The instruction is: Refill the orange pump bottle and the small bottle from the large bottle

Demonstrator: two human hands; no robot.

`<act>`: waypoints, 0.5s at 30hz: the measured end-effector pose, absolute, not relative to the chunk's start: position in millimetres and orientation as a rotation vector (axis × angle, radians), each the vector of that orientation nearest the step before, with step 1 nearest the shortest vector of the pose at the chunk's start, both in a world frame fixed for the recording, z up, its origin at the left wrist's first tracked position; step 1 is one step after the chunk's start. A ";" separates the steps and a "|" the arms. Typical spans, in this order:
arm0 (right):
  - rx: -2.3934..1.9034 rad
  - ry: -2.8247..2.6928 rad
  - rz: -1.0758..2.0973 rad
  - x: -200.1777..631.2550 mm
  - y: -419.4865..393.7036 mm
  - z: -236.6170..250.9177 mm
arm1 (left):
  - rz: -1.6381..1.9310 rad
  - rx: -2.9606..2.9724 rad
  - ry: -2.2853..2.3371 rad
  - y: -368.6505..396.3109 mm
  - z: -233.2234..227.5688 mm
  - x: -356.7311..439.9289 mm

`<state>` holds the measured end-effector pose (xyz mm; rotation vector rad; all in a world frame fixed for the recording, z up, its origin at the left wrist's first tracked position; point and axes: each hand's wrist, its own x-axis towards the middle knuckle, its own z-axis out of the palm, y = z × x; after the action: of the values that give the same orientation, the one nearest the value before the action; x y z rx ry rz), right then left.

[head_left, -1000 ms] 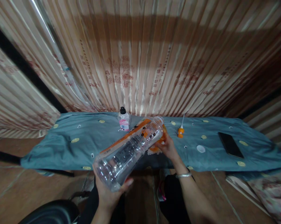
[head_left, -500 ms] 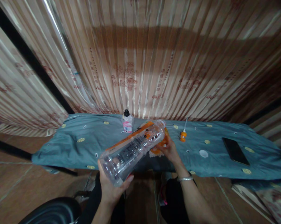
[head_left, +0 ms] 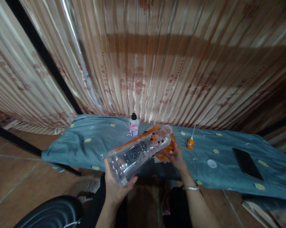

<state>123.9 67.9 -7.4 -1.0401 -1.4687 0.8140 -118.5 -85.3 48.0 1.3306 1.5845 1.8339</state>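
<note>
A large clear plastic bottle (head_left: 138, 152) with an orange label strip lies tilted across the view, its base toward me and its neck toward the table. My left hand (head_left: 115, 186) grips the base end from below. My right hand (head_left: 175, 155) holds an orange round piece (head_left: 168, 148) at the bottle's neck end, over the blue-grey cloth-covered table (head_left: 86, 148).
A small bottle with a black cap and pink label (head_left: 133, 125) stands at the table's back. To the right lie an orange nozzle (head_left: 190, 143), a white cap (head_left: 211, 163) and a black phone (head_left: 247, 163). A striped curtain (head_left: 157, 63) hangs behind. A dark round seat (head_left: 50, 213) sits lower left.
The view has shifted so the table and bottle sit further right and lower. Both hands keep the same hold on the bottle.
</note>
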 end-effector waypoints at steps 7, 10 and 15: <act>-1.064 -1.459 0.836 126.7 69.2 -11.1 | 1.867 1.292 1.569 -84.6 41.3 -109.8; -1.070 -1.445 0.847 126.5 69.4 -11.0 | 1.935 1.169 1.612 -85.7 44.2 -98.4; -1.111 -1.458 0.902 130.4 68.9 -12.8 | 1.912 1.153 1.632 -86.6 40.2 -98.4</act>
<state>130.4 68.9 -12.8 -1.1110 -1.4581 0.9020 -98.4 -86.6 40.2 1.1533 1.6324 1.9117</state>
